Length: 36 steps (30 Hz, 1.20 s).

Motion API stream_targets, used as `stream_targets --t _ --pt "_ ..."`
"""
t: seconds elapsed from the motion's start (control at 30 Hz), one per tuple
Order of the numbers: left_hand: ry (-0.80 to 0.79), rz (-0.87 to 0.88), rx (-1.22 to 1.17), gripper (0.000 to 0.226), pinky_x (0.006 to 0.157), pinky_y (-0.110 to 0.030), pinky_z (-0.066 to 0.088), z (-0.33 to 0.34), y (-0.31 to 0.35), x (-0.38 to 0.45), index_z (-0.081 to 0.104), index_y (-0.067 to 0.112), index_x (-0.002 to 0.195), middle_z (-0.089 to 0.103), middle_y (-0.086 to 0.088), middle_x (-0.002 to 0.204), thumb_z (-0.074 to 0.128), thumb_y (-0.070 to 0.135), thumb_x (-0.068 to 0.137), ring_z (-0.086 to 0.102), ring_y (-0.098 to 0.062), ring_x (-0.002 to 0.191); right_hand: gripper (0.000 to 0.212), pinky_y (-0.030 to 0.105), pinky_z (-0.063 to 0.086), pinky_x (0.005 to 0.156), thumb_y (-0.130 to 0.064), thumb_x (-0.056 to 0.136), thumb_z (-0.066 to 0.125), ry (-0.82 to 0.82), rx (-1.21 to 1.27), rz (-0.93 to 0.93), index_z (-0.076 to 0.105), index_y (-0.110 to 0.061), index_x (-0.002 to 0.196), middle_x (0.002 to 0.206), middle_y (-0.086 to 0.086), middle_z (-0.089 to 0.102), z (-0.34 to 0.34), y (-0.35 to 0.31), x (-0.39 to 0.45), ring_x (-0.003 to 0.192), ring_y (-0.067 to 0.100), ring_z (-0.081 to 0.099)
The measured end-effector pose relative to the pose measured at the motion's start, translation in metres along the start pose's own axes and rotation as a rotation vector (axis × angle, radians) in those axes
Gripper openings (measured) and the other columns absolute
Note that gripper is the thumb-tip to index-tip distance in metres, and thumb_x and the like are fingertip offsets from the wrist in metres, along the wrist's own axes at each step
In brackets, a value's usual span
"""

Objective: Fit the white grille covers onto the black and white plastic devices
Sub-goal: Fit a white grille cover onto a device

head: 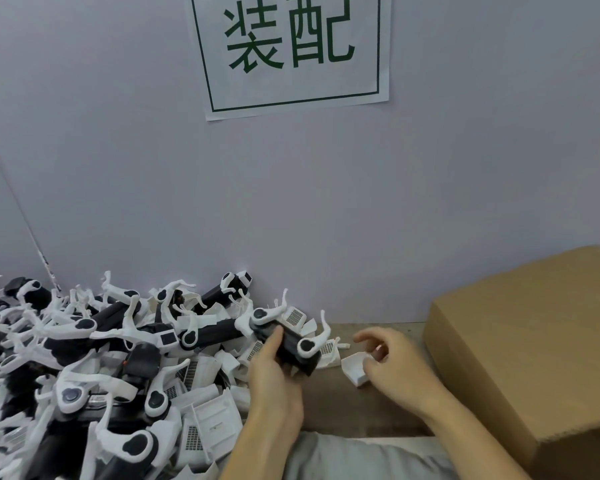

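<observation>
While the left hand [274, 368] curls its fingers around one black and white device [293, 344] above the table [378, 410], the right hand [392, 362] hovers, fingers loosely spread, over a white grille cover [354, 370]. Heap of devices [84, 358] left; cardboard box [534, 348] right.
</observation>
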<state>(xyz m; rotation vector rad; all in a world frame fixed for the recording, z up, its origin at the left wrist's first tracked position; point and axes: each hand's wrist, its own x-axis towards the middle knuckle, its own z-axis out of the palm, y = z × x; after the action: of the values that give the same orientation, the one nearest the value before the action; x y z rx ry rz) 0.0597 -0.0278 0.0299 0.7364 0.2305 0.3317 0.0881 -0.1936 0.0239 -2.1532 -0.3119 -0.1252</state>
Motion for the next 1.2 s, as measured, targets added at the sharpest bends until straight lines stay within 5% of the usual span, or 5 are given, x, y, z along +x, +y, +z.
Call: stream_targets --t 0.1,0.2,0.4,0.5,1.2 --pt "0.019 0.073 0.180 0.038 0.091 -0.045 0.054 0.000 -0.002 -0.001 0.071 0.004 0.103 0.076 -0.015 0.096 0.079 0.026 0.073 0.072 -0.030 0.091 0.029 0.023 0.041 0.097 -0.021 0.091 0.066 -0.127 -0.261 0.015 0.065 -0.029 0.119 0.120 -0.008 0.049 0.006 0.016 0.003 0.110 0.010 0.049" --pt "0.049 0.056 0.394 0.052 0.070 -0.043 0.058 -0.003 -0.004 -0.001 0.073 0.010 0.089 0.077 -0.010 0.082 0.085 0.048 0.054 0.074 -0.028 0.079 0.006 0.028 0.048 0.080 -0.034 0.094 0.065 -0.061 -0.362 0.048 0.069 -0.029 0.093 0.102 -0.009 0.060 0.008 0.017 0.004 0.089 0.009 0.058" --pt "0.042 0.082 0.537 0.034 0.094 -0.047 0.054 -0.002 -0.009 -0.004 0.070 0.014 0.106 0.077 -0.007 0.097 0.071 0.042 0.087 0.071 -0.033 0.098 0.023 0.025 0.051 0.063 -0.031 0.102 0.054 0.238 0.166 -0.033 0.066 -0.021 0.085 0.078 -0.001 0.070 -0.003 -0.002 0.012 0.076 0.016 0.068" --pt "-0.029 0.014 0.464 0.035 0.070 -0.029 0.060 0.004 -0.012 -0.006 0.071 0.011 0.103 0.078 -0.006 0.084 0.053 0.041 0.099 0.075 -0.021 0.078 0.021 0.022 0.055 0.061 -0.025 0.101 0.056 0.078 0.620 -0.036 0.072 -0.013 0.095 0.083 0.002 0.077 0.009 -0.030 0.009 0.077 0.015 0.074" --pt "-0.117 0.166 0.559 0.036 0.096 -0.045 0.055 0.005 -0.019 -0.008 0.061 0.022 0.123 0.074 -0.002 0.108 0.052 0.045 0.098 0.071 -0.019 0.102 0.007 0.015 0.052 0.064 -0.023 0.098 0.061 0.191 0.427 -0.177 0.067 -0.020 0.096 0.085 -0.004 0.074 0.034 -0.029 0.003 0.078 0.002 0.069"
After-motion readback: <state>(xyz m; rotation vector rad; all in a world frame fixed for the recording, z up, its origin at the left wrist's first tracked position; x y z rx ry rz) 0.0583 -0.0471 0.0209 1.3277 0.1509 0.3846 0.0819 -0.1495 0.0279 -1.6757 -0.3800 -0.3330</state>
